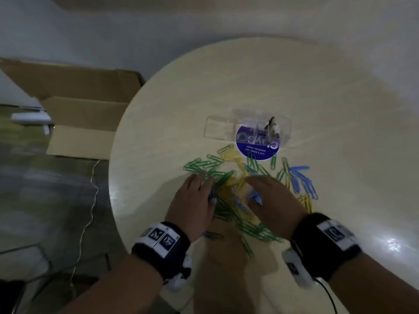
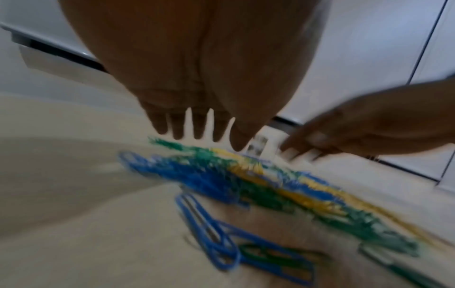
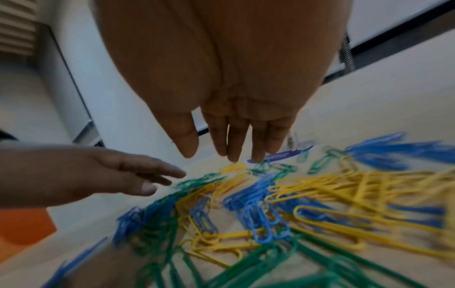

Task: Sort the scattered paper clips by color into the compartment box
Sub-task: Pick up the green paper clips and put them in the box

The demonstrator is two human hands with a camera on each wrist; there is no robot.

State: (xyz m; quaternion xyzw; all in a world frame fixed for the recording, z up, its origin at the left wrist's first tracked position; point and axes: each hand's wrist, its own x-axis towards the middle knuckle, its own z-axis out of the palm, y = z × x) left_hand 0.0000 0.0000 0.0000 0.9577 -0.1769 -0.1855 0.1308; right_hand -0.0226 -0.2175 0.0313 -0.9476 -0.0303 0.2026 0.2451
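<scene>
Both our hands hang palm-down over the tangled heap of green, yellow and blue plastic-coated paper clips (image 1: 244, 196) on the round pale wooden table (image 1: 340, 109). Our left hand (image 1: 195, 200) has its fingers straight and slightly spread above the green side; our right hand (image 1: 269, 200) has its fingers straight and close together over the middle. Neither grips a clip.

The clear plastic compartment box (image 1: 247, 128) sits on the far side of the heap, well apart from our hands, partly over a round purple sticker (image 1: 257, 145). Whether any clips lie in it we cannot tell.

The main risk, we judge, is the tangle: the colours overlap, so a pinch may lift a hooked neighbour of another colour into the wrong compartment. A broad sweep could also push the near clips off the table's near edge, where several green ones already lie. The light box may slide if we bump it.

Off the table to the left, an open brown cardboard carton (image 1: 79, 109) stands on the floor beside a thin cable (image 1: 90, 211); neither blocks our reach.
</scene>
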